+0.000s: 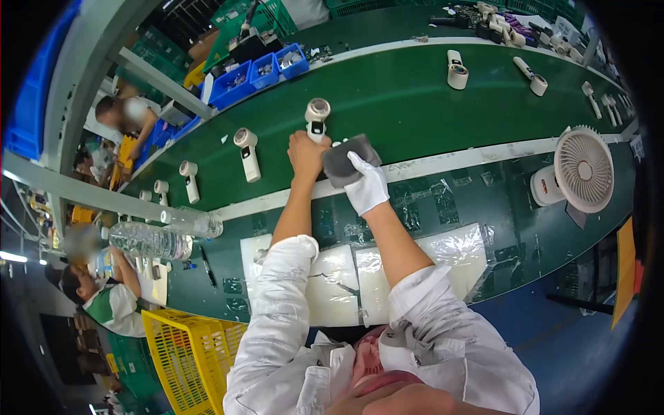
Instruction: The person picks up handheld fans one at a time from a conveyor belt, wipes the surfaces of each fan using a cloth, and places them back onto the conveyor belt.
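My bare left hand (305,155) is wrapped round the handle of a white handheld fan (317,111), whose round head points away from me over the green belt. My right hand (367,188), in a white glove, grips a dark grey cloth or pad (342,164), with the thumb lying on top. The pad is close beside the fan's lower end; whether they touch is hard to tell. Other white handheld fans lie along the belt, one (247,153) left of my hands and another (456,70) farther off to the right.
A round desk fan (584,169) stands at the right. Large clear water bottles (149,238) lie at the left, near a pen (208,268) and a yellow crate (183,360). Plastic-covered white pads (332,294) line the near edge. Blue bins (232,84) sit across the belt. Other people work at the left.
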A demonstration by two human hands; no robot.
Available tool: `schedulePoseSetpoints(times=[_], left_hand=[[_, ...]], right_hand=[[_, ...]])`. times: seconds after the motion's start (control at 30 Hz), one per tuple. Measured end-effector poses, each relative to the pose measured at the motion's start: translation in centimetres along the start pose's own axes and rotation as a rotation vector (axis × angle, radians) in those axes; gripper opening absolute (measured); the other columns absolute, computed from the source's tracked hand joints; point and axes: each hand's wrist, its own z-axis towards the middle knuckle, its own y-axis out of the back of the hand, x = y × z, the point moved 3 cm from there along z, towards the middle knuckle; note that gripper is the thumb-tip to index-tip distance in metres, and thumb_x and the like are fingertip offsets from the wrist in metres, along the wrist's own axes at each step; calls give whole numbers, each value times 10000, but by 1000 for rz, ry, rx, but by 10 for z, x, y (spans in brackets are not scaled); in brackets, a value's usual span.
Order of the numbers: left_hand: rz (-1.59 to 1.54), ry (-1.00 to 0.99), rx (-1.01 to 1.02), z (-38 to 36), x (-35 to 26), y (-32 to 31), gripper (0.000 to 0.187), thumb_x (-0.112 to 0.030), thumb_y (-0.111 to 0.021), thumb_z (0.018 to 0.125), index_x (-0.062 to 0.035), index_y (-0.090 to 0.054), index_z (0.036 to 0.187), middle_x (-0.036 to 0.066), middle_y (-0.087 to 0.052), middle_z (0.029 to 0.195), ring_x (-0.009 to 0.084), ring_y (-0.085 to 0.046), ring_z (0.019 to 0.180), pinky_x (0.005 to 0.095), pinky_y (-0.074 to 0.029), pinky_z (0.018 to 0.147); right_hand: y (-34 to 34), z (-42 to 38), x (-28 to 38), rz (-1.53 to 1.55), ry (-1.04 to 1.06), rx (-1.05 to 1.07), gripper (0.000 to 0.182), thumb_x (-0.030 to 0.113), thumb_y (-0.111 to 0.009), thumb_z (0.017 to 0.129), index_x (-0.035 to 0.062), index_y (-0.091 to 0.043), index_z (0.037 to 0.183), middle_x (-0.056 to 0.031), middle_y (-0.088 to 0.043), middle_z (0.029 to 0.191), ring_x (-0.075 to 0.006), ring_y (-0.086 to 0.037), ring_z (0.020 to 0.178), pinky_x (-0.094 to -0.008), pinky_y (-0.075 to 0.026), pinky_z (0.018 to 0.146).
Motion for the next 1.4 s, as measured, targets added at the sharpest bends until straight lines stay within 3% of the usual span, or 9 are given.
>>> schedulePoseSetpoints(times=[0.17,0.3,0.4,0.57,0.73,0.97,1.1,1.2,1.4], left_hand=[[-542,248,86,-25,1,38,405,-60,-694,852,62,-480,1173,259,-669,1059,262,-680,711,396,-567,661],[-1374,197,200,-59,0,75,503,14,-640,907,-63,-402,1344,130,-631,1056,175,-596,742,329,-512,590],[-1536,270,299,-99,-6,98,579,33,-634,911,-119,-379,1407,71,-578,979,162,-581,751,327,-503,574],[-1537,286,495,-154,-7,97,955,103,-616,857,-204,-131,1620,83,-565,948,162,-553,708,296,-465,536],[-1475,314,540,-167,-7,81,978,102,-620,844,-169,-107,1631,71,-583,910,151,-547,678,291,-463,513],[-1347,290,442,-164,3,82,866,108,-569,830,-70,-213,1599,95,-604,1013,157,-585,719,299,-498,525],[-1246,256,363,-161,14,79,538,82,-562,843,42,-440,1366,139,-615,1228,246,-645,1080,374,-565,866],[-1279,321,347,-159,22,76,607,74,-595,819,17,-445,1405,128,-643,1041,179,-645,799,307,-524,574],[-1512,390,517,-153,18,89,906,122,-607,831,-162,-204,1592,84,-566,926,161,-526,678,299,-425,511]], right_hand=[[10,7,2,-63,91,-71,287,2,-618,949,-8,-607,1236,-141,-665,1213,-252,-651,1117,-397,-535,991],[4,5,-3,-143,149,-123,279,-12,-645,934,-9,-631,1212,-113,-690,1147,-222,-688,1003,-338,-566,901],[7,3,-10,-402,274,-142,297,27,-696,917,-19,-656,1208,-90,-697,1115,-179,-678,972,-304,-557,853],[-11,-19,-8,-844,454,-277,259,87,-710,925,-75,-710,1128,-63,-728,1082,-122,-662,951,-250,-499,863],[-42,-40,-16,-1293,831,176,326,45,-664,928,51,-693,1252,-139,-660,1328,-240,-651,1197,-308,-501,1002],[-54,-44,-29,-1601,954,350,411,56,-686,885,89,-673,1295,-139,-617,1379,-316,-545,1330,-433,-395,1150],[-58,-50,-40,-1587,894,535,385,69,-695,865,70,-692,1250,-132,-655,1321,-317,-556,1315,-440,-385,1159],[-55,-54,-38,-1435,691,536,289,59,-653,879,3,-719,1155,-147,-691,1249,-303,-584,1278,-419,-386,1144],[-42,-53,-21,-803,41,173,210,37,-610,844,-52,-742,980,-103,-736,979,-211,-682,788,-316,-529,813]])
